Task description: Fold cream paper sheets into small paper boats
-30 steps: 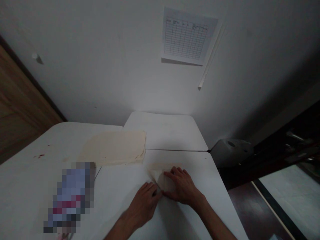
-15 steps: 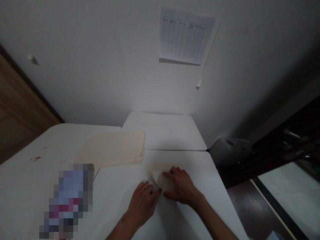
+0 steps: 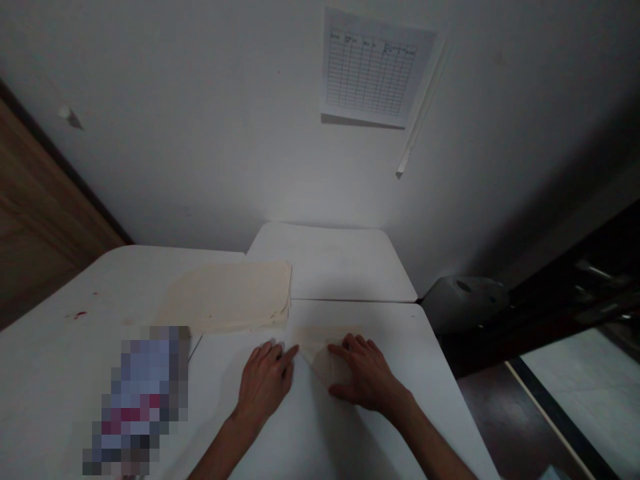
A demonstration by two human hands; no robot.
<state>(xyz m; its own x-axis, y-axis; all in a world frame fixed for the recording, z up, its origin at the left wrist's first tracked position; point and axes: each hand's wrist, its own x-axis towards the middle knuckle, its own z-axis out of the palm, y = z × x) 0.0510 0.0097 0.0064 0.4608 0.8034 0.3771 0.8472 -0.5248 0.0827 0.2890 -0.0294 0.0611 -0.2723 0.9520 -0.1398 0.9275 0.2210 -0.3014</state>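
Note:
My right hand (image 3: 365, 377) lies flat, fingers spread, on a small pale folded sheet (image 3: 323, 353) on the white table (image 3: 310, 433). My left hand (image 3: 265, 380) rests open on the table just left of that sheet, its fingertips at the sheet's left corner. A thick stack of cream sheets (image 3: 230, 293) lies further back to the left.
A blurred-out object (image 3: 135, 400) sits at the near left. A second white table (image 3: 330, 263) stands against the wall. A printed chart (image 3: 370, 70) hangs on the wall. A grey bin (image 3: 463, 300) and dark furniture stand off the right edge.
My left hand has slid to the left and away from me along the sheet's edge, from beside my right hand to the sheet's left corner. The right hand stays put.

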